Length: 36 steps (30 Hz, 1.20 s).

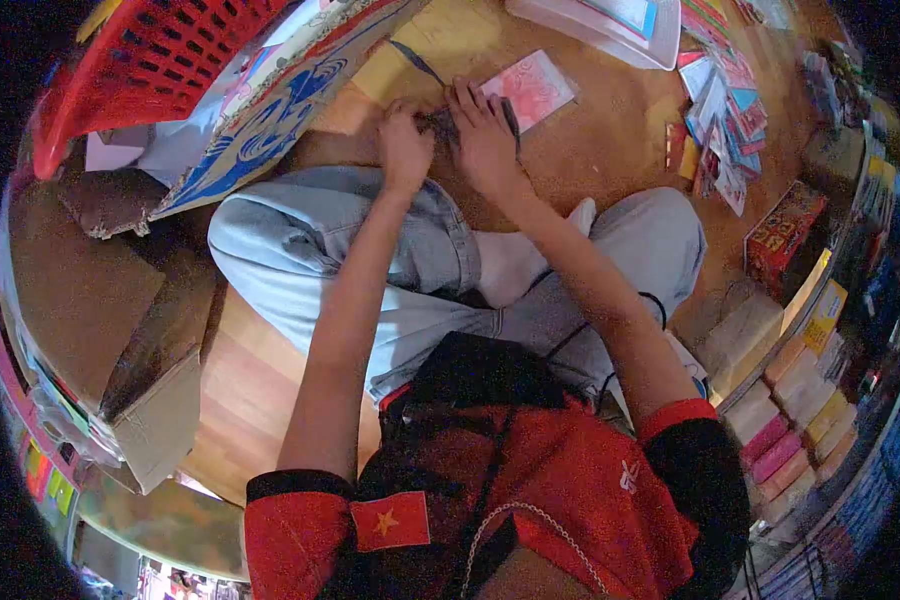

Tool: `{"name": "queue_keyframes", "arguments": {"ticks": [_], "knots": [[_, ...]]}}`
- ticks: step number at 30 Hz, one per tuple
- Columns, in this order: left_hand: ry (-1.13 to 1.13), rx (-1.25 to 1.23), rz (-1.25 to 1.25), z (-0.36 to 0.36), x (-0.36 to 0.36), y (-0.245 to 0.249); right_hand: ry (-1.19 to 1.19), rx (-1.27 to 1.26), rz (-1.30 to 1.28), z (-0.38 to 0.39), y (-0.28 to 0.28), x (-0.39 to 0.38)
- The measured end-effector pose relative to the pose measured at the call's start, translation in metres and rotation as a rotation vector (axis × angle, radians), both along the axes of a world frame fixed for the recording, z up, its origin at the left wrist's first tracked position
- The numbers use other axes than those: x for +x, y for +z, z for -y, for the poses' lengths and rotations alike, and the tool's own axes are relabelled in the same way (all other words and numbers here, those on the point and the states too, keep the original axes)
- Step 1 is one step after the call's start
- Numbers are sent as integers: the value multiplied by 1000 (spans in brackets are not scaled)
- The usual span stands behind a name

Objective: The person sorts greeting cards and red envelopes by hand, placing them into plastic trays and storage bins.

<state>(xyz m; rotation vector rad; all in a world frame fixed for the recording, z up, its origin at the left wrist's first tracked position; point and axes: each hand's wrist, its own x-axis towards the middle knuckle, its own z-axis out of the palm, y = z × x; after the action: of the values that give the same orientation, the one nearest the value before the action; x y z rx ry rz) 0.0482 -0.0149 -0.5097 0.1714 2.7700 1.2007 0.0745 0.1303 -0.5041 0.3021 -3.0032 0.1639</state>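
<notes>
My left hand (408,150) is closed, its fingertips curled against a dark, crumpled strip. A thin tail of this dark strip (418,62) reaches up and left over a yellowish sheet (390,75) on the floor. My right hand (485,145) bends over the same dark material from the other side, knuckles up, and its grip is partly hidden. A dark edge also shows beside its outer fingers. Just beyond the right hand lies a pink and white printed packet (532,90).
A red plastic basket (155,75) and blue-printed cardboard (270,125) stand at left, above an open brown box (80,290). White bin (610,25) at the top. Scattered printed packets (725,120), a red box (785,235) and stocked shelves (810,390) line the right.
</notes>
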Motion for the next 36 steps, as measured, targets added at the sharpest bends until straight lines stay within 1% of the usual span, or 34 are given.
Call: {"name": "queue_keyframes", "arguments": {"ticks": [1, 2, 3, 4, 5, 7, 8, 9, 10, 11, 13, 14, 16, 17, 18, 20, 21, 22, 23, 24, 25, 26, 28, 29, 30, 31, 32, 34, 35, 36], "knots": [[11, -66, -1, 0, 2, 5, 122, -52, -40, 2, 0, 3], [21, -130, -5, -1, 1, 10, 120, -53, -41, -3, 2, 2], [19, -132, -8, -1, -1, 12, 180, -107, 28, -15, 4, -3], [16, -139, 48, 0, -3, 12, 242, -161, 99, -26, 10, -8], [16, -144, 104, 0, -4, 13, 244, -162, 98, -39, 16, -17], [17, -186, 127, -1, -6, 16, -125, -165, 128, -59, 34, -38], [18, -226, 152, -3, -6, 17, -124, -161, 130, -58, 24, -40], [16, -223, 154, -3, -4, 15, -205, -76, -27, -53, 4, -37], [42, -148, 113, -3, -2, 11, -288, 10, -186, -47, -10, -34], [71, -72, 70, -3, -2, 7, -290, 13, -188, -33, -13, -25], [61, -111, 58, -3, -3, 4, 31, 40, 67, -1, -6, 0], [55, -151, 50, -1, -4, 3, 31, 36, 65, -4, 1, 2], [11, -144, 38, 3, -6, 2, 185, -187, 195, -26, 23, 2], [-32, -128, 26, 3, -6, 2, 188, -187, 197, -40, 26, -4], [-29, -125, 29, 3, -6, 5, 40, -52, 136, -57, 25, -16], [10, -162, 133, -1, -5, 10, -102, 94, 73, -67, 10, -34], [13, -153, 135, -2, -4, 12, -255, -54, -62, -61, -8, -36], [46, -47, 139, -3, -4, 14, -405, -205, -201, -52, -18, -39], [78, 54, 141, -3, -5, 15, -404, -202, -205, -33, -17, -38], [77, 52, 138, -3, -5, 15, -326, -80, -122, -5, -14, -29], [50, -42, 51, 0, -3, 14, -250, 36, -36, 12, -10, -19], [18, -134, -37, 2, -2, 14, -258, 30, -35, 13, -8, -8], [34, -151, -34, 0, -2, 16, 141, -137, 8, -4, -1, 5], [57, -163, -27, 0, -2, 17, 139, -136, 6, -22, 3, 3], [60, -161, -26, 0, -4, 13, 52, -226, 122, -45, 11, -6], [42, -101, -17, 0, -5, 6, -33, -314, 241, -58, 12, -15], [23, -41, -8, 0, -5, 0, -27, -310, 246, -61, 8, -27], [21, -13, 47, -1, -7, 11, -260, 8, -88, -63, 5, -46], [13, 11, 99, -1, -8, 17, -260, 9, -86, -55, 0, -45], [15, 9, 98, 0, -9, 17, -341, -36, 33, -30, 4, -44]]}}
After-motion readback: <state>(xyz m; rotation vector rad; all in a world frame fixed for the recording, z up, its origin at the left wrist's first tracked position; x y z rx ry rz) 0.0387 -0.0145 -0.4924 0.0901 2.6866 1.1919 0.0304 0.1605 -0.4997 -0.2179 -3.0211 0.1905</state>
